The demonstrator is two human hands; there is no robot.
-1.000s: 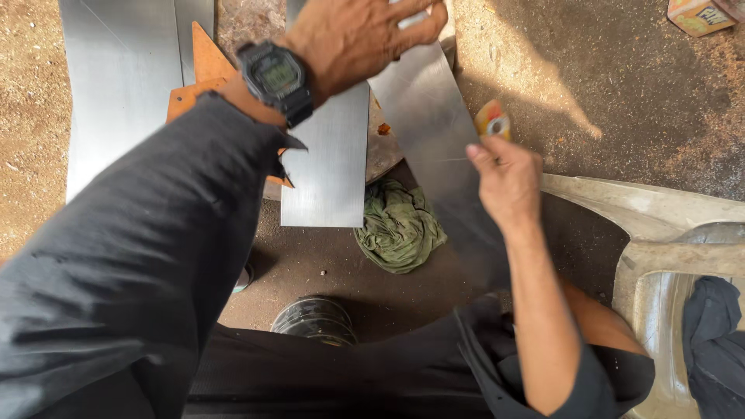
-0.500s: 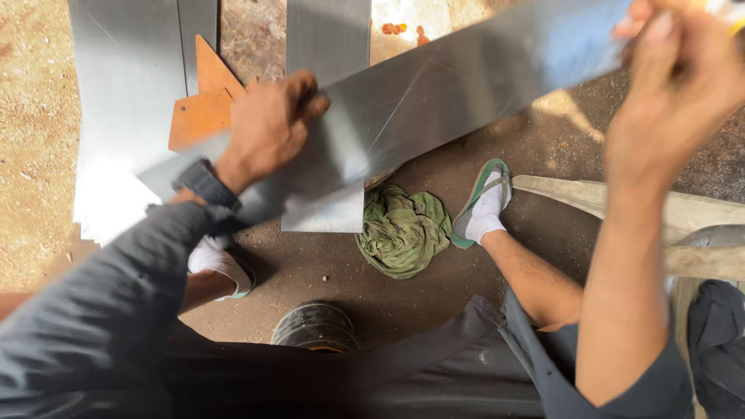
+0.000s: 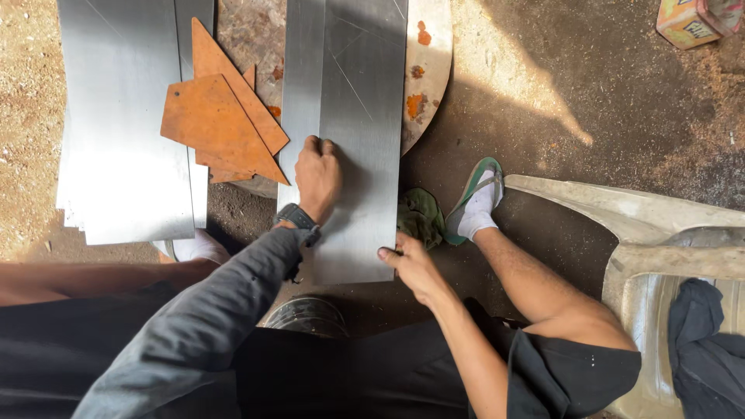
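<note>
Grey metal sheet [image 3: 357,132] flat on round stand, scribed lines.

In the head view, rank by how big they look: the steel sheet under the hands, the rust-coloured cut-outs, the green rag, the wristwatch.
1. steel sheet
2. rust-coloured cut-outs
3. green rag, partly hidden by the sheet, so its true size is unsure
4. wristwatch

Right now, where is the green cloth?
In the head view, the green cloth lies on the ground right of the metal sheet, between the right hand and the sandalled foot.
</note>
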